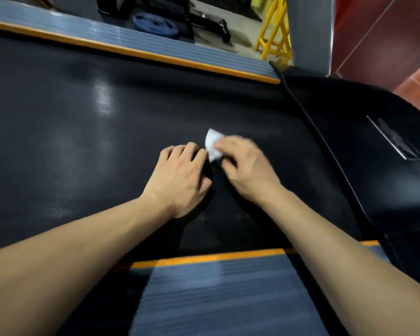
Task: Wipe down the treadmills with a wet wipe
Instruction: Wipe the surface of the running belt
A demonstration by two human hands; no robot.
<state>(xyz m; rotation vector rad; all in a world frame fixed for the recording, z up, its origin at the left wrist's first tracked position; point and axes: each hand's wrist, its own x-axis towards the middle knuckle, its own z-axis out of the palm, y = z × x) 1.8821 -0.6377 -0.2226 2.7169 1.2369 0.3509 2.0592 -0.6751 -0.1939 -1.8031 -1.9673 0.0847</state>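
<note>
**A:** From the head camera, where's the wipe, and which of your hands has it?

**B:** Your right hand [246,166] has it. The wet wipe [213,145] sticks out from under your fingertips toward the left and a little away from you, a small folded white piece lying on the black treadmill belt [107,132]. Your fingers curl down over it and press it to the belt; the hand is blurred, so you can't read the exact pinch.

**A:** And your left?

**B:** Your left hand [183,178] lies just beside it, palm down, knuckles up, fingers bent onto the belt. It grasps nothing that shows. Its fingertips sit close to the wipe's near edge; touching or not, you cannot tell.

**A:** Which way does the next stroke run?

**B:** My guess: the wipe's free flap points left, into your left hand, so that way is blocked. The open belt lies ahead toward the far orange-edged side rail [155,57] and right toward the glossy black motor cover [386,190]. Your right forearm comes in from lower right, wrist low, well set for pushing forward.

**A:** Anything else in this view?

**B:** The near side rail [228,294] under your arms.
</note>
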